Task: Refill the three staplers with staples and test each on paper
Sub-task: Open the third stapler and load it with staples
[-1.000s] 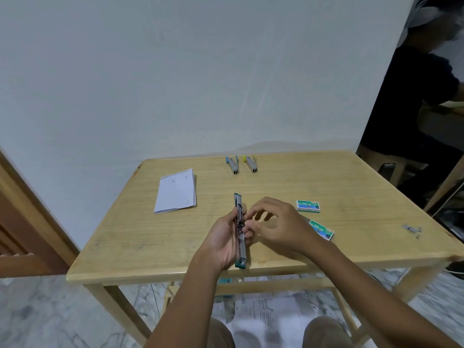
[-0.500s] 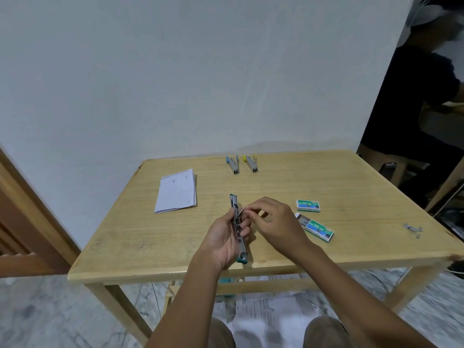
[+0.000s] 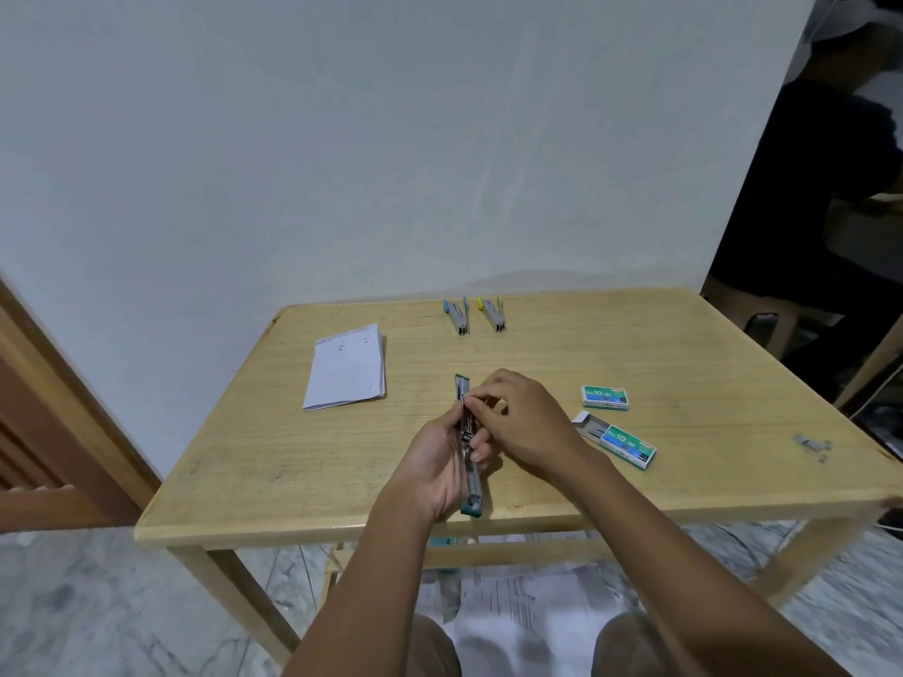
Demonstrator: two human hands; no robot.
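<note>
My left hand grips a green stapler swung fully open, lengthwise over the table's front middle. My right hand pinches something small at the stapler's magazine; the thing between its fingertips is too small to make out. A blue stapler and a yellow stapler lie side by side at the far edge. Folded white paper lies at the left. One shut staple box and one slid-open staple box sit to the right of my hands.
The wooden table stands against a white wall. Loose staple strips lie near its right edge. A person in dark clothes sits at the far right. Printed papers lie on the floor under the table.
My right hand has slid up along the open stapler toward its far end. The slid-open staple box, earlier half hidden by my right hand, is now in full view.
</note>
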